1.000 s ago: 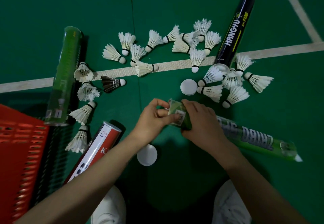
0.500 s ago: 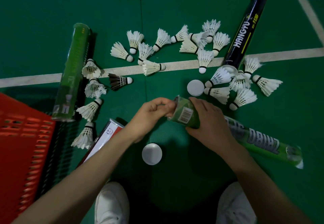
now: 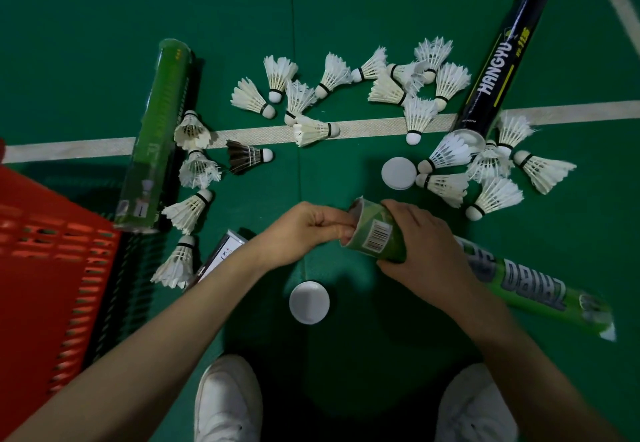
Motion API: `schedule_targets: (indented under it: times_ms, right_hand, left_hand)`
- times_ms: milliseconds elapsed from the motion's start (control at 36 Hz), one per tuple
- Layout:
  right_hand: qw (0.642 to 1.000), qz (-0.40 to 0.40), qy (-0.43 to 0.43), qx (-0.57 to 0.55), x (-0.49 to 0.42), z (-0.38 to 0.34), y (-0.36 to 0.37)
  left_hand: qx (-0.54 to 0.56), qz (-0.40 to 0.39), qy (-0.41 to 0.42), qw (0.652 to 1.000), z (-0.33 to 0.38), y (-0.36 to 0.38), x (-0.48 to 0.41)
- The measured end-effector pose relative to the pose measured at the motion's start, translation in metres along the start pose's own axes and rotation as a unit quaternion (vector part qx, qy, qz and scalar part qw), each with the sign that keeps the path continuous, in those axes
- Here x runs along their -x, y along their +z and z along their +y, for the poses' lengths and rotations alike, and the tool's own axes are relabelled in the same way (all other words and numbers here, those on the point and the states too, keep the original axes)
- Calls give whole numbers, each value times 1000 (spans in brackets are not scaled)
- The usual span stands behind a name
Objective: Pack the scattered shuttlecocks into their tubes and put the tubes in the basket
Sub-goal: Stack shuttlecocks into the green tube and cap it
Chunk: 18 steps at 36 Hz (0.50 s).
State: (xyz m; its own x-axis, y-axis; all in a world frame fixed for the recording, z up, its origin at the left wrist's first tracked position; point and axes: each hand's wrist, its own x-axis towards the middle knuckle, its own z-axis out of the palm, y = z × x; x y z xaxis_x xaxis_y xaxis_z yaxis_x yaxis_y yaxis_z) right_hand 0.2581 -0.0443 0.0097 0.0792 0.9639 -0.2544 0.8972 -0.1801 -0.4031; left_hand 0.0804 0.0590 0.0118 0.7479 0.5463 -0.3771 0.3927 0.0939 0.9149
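The right hand is clamped around a glossy bright-green cardboard shuttlecock tube near its open end, beside the barcode label. The tube lies slanted, its far end on the green court floor. The left hand has its fingers curled at the tube's mouth; whether it pinches anything cannot be told.

White feathered shuttlecocks lie scattered along the white woven court line, with one dark-feathered shuttlecock just below it. A black printed tube and a dark-green tube lie on the floor across the line. Two flat white round caps rest loose on the floor. A red slotted plastic basket stands at the left.
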Motion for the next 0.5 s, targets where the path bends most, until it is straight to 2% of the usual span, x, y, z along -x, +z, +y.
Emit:
schedule_targets:
  times_ms: [250,500]
  right_hand:
    - [1000,10,-1,1,0,0,1]
    - [1000,4,21,2,-11,0,-4]
  left_hand:
    - [-151,70,19,986,2,7,-3]
    - [-226,212,61,949,0,32,-4]
